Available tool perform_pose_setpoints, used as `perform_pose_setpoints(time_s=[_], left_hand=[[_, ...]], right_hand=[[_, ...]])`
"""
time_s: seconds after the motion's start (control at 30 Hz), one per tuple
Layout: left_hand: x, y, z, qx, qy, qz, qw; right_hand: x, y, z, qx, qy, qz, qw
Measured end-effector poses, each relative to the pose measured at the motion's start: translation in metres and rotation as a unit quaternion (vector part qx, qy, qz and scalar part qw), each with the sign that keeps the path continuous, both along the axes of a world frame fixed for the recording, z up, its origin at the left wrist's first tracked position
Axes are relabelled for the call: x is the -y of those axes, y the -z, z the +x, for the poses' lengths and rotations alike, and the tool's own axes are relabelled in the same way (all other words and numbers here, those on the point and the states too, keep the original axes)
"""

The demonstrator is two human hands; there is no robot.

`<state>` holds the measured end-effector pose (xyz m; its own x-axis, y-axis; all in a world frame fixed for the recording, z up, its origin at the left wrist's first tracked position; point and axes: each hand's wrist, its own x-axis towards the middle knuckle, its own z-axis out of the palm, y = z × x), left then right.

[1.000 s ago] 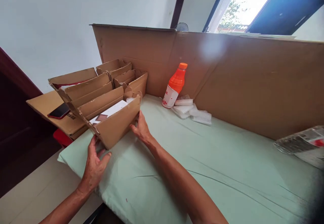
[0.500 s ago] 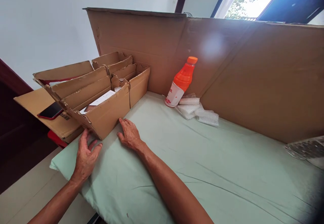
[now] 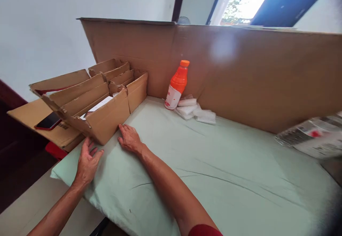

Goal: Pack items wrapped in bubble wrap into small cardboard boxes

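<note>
My left hand (image 3: 87, 163) is at the near left corner of a divided cardboard box (image 3: 110, 118), fingers apart, its fingertips at the box's lower edge. Close to the right side of that box lies my right hand (image 3: 130, 138), palm down on the green cloth (image 3: 165, 147), fingers loosely spread and the tips near the box's bottom. Neither hand holds anything. Inside the front compartment sits a white packet or small box (image 3: 100, 104). Other compartments stand behind it, their contents mostly hidden.
An orange-capped bottle (image 3: 177, 84) stands by the cardboard wall (image 3: 253, 75), beside several bubble-wrapped pieces (image 3: 188, 109). A clear plastic-wrapped pack (image 3: 312, 136) lies at the right. A phone (image 3: 48, 121) rests on a cardboard flap (image 3: 25, 112) at the left.
The whole view has swung to the right, so more of the plastic-wrapped pack and a red sleeve show. Both hands keep about the same place beside the box.
</note>
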<state>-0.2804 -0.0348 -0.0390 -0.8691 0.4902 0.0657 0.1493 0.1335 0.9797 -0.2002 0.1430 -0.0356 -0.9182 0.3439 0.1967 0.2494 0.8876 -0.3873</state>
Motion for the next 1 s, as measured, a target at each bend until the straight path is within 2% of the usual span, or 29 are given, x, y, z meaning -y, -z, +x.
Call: perform_pose_setpoints(time_s=[0.07, 0.13, 0.2, 0.27, 0.33, 0.37, 0.43, 0.53, 0.63, 0.73, 0.8, 0.87, 0.93, 1.0], left_hand=[[0.008, 0.000, 0.011, -0.009, 0.009, -0.059, 0.998], [0.017, -0.001, 0.022, -0.061, 0.029, -0.122, 0.990], [0.021, -0.005, 0.029, -0.140, 0.061, -0.163, 0.975], [0.017, -0.010, 0.036, -0.204, 0.097, -0.184, 0.956], [0.003, -0.014, 0.045, -0.238, 0.131, -0.183, 0.945], [-0.006, -0.015, 0.051, -0.247, 0.152, -0.179, 0.940], [-0.029, -0.016, 0.066, -0.261, 0.197, -0.166, 0.931], [-0.070, -0.013, 0.091, -0.283, 0.262, -0.131, 0.913], [-0.116, -0.010, 0.114, -0.317, 0.326, -0.099, 0.885], [-0.167, -0.006, 0.139, -0.348, 0.379, -0.059, 0.855], [-0.199, 0.000, 0.164, -0.365, 0.406, -0.046, 0.837], [-0.217, 0.009, 0.200, -0.388, 0.436, -0.058, 0.810], [-0.214, 0.018, 0.242, -0.417, 0.480, -0.065, 0.769], [-0.187, 0.022, 0.283, -0.443, 0.542, -0.052, 0.712]], right_hand=[[0.006, 0.000, 0.008, 0.002, -0.002, 0.014, 1.000], [0.011, 0.002, 0.024, 0.007, -0.014, 0.049, 0.999], [0.011, 0.004, 0.050, 0.012, -0.024, 0.095, 0.995], [0.003, 0.006, 0.091, 0.024, -0.010, 0.122, 0.992], [-0.013, 0.003, 0.148, 0.055, 0.067, 0.107, 0.990], [-0.023, 0.000, 0.182, 0.078, 0.128, 0.091, 0.984], [-0.044, -0.006, 0.255, 0.112, 0.278, 0.067, 0.952], [-0.066, -0.014, 0.363, 0.115, 0.423, 0.063, 0.897], [-0.065, -0.014, 0.443, 0.114, 0.530, 0.058, 0.839], [-0.048, -0.010, 0.475, 0.119, 0.577, 0.049, 0.806], [-0.042, -0.006, 0.478, 0.124, 0.590, 0.046, 0.797], [-0.042, -0.002, 0.477, 0.127, 0.596, 0.045, 0.792], [-0.044, 0.001, 0.477, 0.126, 0.599, 0.042, 0.790], [-0.046, 0.003, 0.479, 0.120, 0.599, 0.038, 0.791]])
